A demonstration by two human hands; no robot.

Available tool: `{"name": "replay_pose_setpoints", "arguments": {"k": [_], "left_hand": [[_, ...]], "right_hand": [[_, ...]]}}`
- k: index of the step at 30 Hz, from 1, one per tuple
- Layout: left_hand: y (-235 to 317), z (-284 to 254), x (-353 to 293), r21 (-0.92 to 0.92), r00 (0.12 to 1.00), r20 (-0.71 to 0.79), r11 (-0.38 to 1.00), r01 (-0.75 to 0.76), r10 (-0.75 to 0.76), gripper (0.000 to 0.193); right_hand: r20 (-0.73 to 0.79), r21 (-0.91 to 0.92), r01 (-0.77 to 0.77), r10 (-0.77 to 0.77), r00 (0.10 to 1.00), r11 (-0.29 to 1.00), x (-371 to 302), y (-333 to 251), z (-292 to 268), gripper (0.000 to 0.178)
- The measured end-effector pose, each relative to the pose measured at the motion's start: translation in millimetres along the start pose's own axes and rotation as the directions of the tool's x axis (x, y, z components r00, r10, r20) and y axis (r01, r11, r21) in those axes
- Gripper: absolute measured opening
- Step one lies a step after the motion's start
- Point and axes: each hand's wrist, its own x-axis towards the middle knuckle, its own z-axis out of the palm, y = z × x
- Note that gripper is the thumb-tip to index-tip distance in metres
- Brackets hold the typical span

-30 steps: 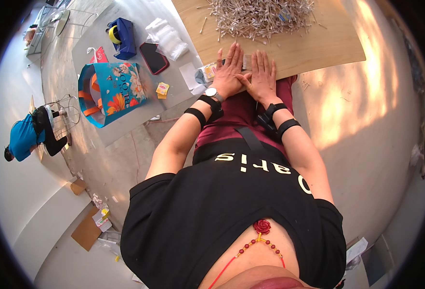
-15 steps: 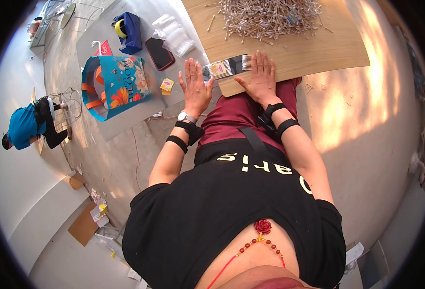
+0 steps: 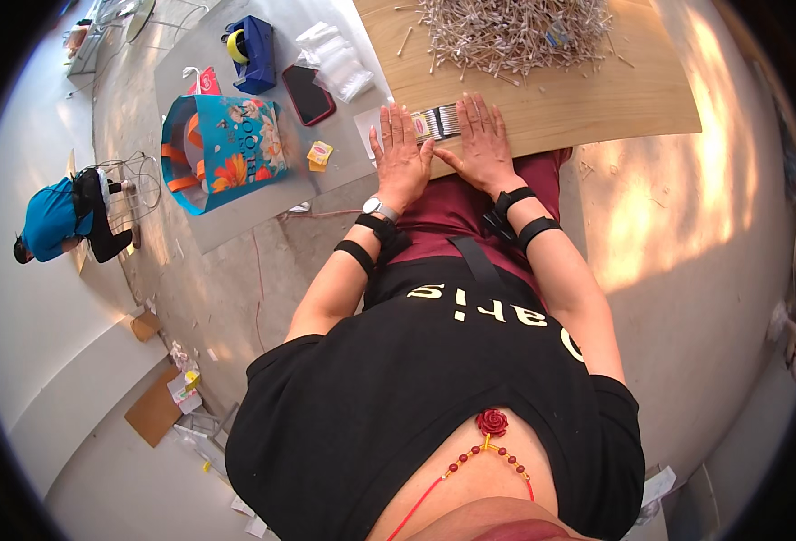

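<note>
A short row of cotton swabs lies at the near edge of the wooden board, over something dark, with a small yellow-and-red card at its left end. My left hand rests flat against that left end, fingers stretched out. On the right, my right hand is laid flat at the other end, fingers extended. The two thumbs nearly meet on the near side. Part of the row may be hidden beneath the fingers.
A large heap of loose cotton swabs covers the far part of the board. To the left are a phone, clear plastic bags, a blue tape dispenser, yellow cards and a floral bag. Another person bends far left.
My left hand has moved right, up to the swabs, and the row has closed up between the hands. My right hand has barely shifted.
</note>
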Motion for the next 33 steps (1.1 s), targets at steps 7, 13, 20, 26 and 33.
{"name": "replay_pose_setpoints", "arguments": {"k": [7,13,20,26,33], "left_hand": [[17.6,0.7,1.5,-0.062,0.999,0.039,0.998,0.021,-0.018,0.091],[19.9,13.0,3.4,-0.068,0.995,0.084,0.996,0.050,-0.044,0.098],[17.9,23.6,0.9,-0.073,0.997,0.047,0.995,0.064,-0.061,0.097],[16.4,27.1,1.2,-0.120,0.997,0.034,0.990,0.070,-0.066,0.096],[15.9,29.8,0.9,-0.194,0.999,0.006,0.980,0.054,-0.054,0.097]], "right_hand": [[0.030,-0.025,-0.002,0.003,1.000,1.000,0.0,1.5,-0.3,0.104],[0.031,-0.029,0.005,-0.004,0.999,1.000,1.2,1.0,1.7,0.096],[0.056,-0.037,-0.001,0.003,0.998,0.999,1.1,0.7,1.8,0.092],[0.064,-0.042,-0.021,0.024,0.998,0.999,3.1,-1.3,3.9,0.091],[0.098,-0.069,-0.010,0.017,0.995,0.998,3.7,-1.4,-2.1,0.095]]}}
